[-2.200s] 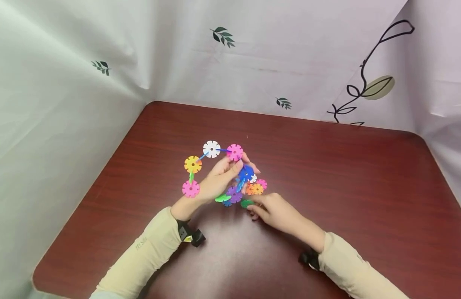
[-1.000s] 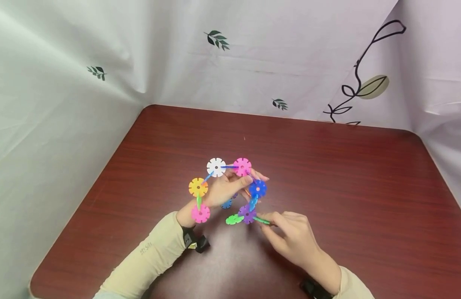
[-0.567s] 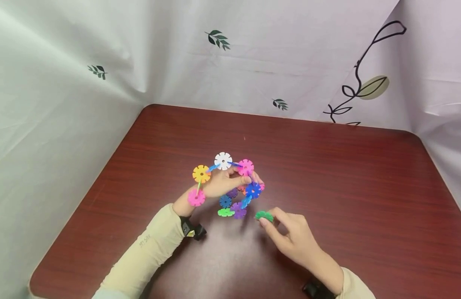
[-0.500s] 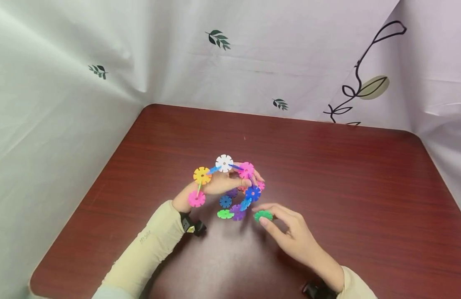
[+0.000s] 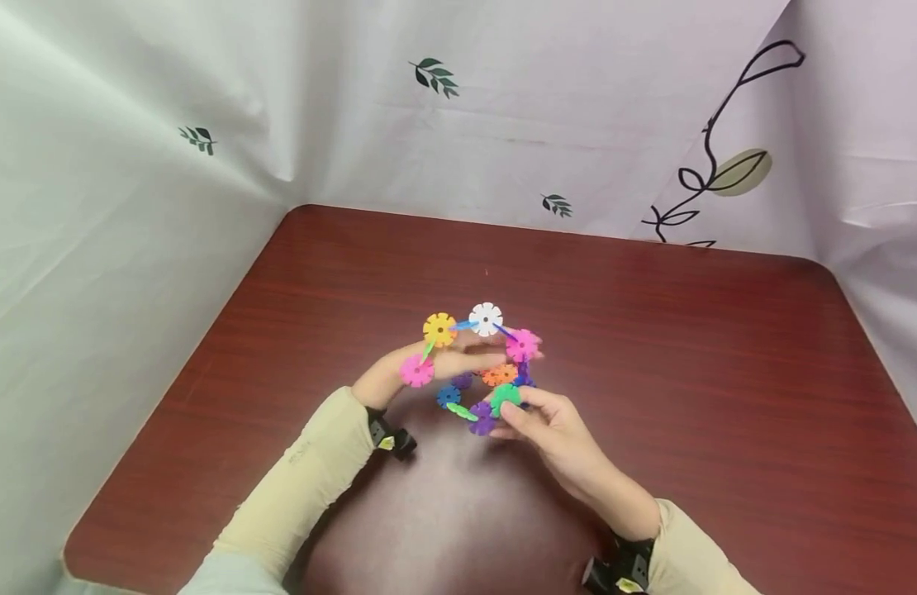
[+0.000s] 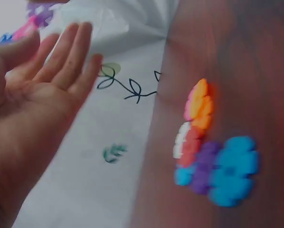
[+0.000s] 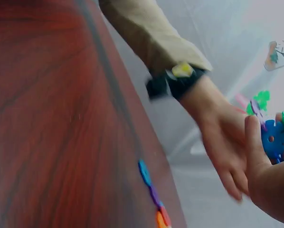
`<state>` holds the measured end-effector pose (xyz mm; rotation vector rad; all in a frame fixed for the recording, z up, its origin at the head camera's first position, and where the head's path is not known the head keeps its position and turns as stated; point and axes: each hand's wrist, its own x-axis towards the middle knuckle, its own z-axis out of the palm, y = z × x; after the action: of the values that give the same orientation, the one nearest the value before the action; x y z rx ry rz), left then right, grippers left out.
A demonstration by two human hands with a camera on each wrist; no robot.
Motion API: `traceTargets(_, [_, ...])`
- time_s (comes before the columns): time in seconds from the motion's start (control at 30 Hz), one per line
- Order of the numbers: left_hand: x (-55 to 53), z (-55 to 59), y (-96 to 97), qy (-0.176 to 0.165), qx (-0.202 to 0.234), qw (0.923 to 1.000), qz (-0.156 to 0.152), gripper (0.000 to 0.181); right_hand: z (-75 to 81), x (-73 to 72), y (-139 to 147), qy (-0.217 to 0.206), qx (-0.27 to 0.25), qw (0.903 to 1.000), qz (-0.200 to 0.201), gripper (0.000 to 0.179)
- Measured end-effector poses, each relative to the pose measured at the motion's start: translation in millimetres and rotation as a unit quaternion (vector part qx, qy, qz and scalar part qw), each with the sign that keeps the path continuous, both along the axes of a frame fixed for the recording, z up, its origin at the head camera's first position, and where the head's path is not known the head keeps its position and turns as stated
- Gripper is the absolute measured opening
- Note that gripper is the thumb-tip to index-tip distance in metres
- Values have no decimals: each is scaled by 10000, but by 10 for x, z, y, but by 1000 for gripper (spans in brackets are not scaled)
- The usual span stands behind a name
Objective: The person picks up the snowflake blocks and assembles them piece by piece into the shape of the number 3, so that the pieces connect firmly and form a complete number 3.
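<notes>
Reddish-brown wood-look table (image 5: 652, 330) below my hands. A multicolour chain of notched plastic discs (image 5: 479, 322) kinda arches round my loose-fingered left hand (image 5: 453, 361); beside it, my right hand (image 5: 561, 428) pinches a notched green plastic disc (image 5: 506, 397), probably for steadiness.

The green disc (image 5: 506, 400) in my right fingers (image 5: 542, 397) looks like smooth plastic, as do the other discs (image 5: 431, 329); my sleeves (image 5: 302, 463) are wrinkled matt cloth, the wrist mount (image 5: 404, 444) dark plastic; the desk (image 5: 652, 347) has a smooth, glossy wood-grain surface, and the creased sheet (image 5: 577, 107) behind it is faintly sheeny
</notes>
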<state>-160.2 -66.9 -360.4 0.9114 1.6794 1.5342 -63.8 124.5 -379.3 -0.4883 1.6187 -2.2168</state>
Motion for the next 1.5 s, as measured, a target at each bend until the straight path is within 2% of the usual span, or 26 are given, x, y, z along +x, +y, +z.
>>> traceTargets(0.03, [20,-19,-79,-369,400,9985,96,48,-1,3,11,42,7,10000,-88,16])
traceTargets(0.07, [44,-39,-163,-755,884,9932,76,55,0,4,26,92,34,9998,-175,16])
traceTargets(0.1, [71,-58,-247,-1052,1324,9856,17,63,2,4,42,144,82,9995,-250,16])
traceTargets(0.17, [135,-87,-363,-1636,2235,9600,-402,75,7,1,82,283,237,9986,-382,17])
traceTargets(0.2, [171,-82,-392,-1671,2408,9548,-502,78,10,-2,102,355,341,9979,-424,16])
traceTargets(0.27, [232,-40,-401,-1397,2337,9605,-576,77,20,-5,140,577,629,9954,-442,13])
traceTargets(0.4, [255,60,-317,-669,1869,9801,-58,61,19,-10,195,1344,1251,9826,-264,11])
traceTargets(0.5, [215,70,-313,-268,1704,9850,76,65,16,-22,234,1971,1614,9670,-35,9])
traceTargets(0.6, [187,56,-340,-209,1657,9859,3,85,17,-45,278,2309,1812,9559,138,13])
traceTargets(0.7, [158,46,-342,-359,1685,9850,118,87,21,-60,288,2364,1952,9516,189,13])
traceTargets(0.77, [139,31,-320,-384,1719,9841,212,80,14,-60,276,2220,2004,9541,171,10])
traceTargets(0.9, [125,3,-250,-73,1564,9872,315,67,-16,-46,244,1977,2158,9562,-15,7])
traceTargets(1.1, [124,-55,-239,278,1171,9912,558,67,-28,-38,255,1972,2463,9483,-343,6])
traceTargets(1.17, [107,-103,-239,351,1235,9907,445,66,-14,-40,270,1921,2428,9502,-348,6])
traceTargets(1.23, [73,-185,-227,371,1483,9880,203,65,9,-37,284,1901,2311,9537,-297,7])
traceTargets(1.3, [48,-259,-204,242,1767,9840,29,59,35,-28,296,1990,2162,9556,-215,8])
traceTargets(1.4, [41,-353,-157,0,1977,9799,-258,51,70,-2,308,2357,1940,9522,-98,12])
traceTargets(1.5, [109,-359,-78,-298,1809,9812,-607,68,86,23,309,2686,1676,9485,80,16])
